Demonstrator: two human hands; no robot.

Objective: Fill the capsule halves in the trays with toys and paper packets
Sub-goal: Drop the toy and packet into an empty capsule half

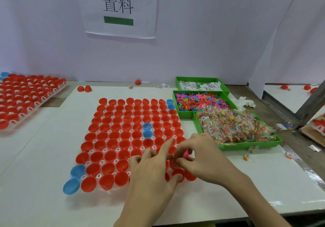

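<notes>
Your right hand point(207, 163) has the fingers curled and pinches a small pink toy point(187, 153) over the near right corner of the tray point(99, 175). Your left hand point(153, 174) is just beside it. Its index finger points straight out and the other fingers are bent, with the tips meeting the tips of the right hand. I cannot tell if the left hand also holds the toy.

Under both hands the tray lies on a white sheet point(52, 138). It is full of open red halves point(114, 144). Some blue halves point(147, 130) stand in the middle, at the near left corner and at the far right corner.

To the right of the tray three green bins touch each other. In the near bin point(246, 145) are clear bags point(233, 126) of colourful small pieces. In the middle bin point(184, 114) are bright toys point(200, 102). In the far bin point(226, 87) are white packets point(198, 85).

Far on the left a second tray point(47, 96) holds red halves with white things inside. On the wall behind hangs a paper sign point(121, 8).
</notes>
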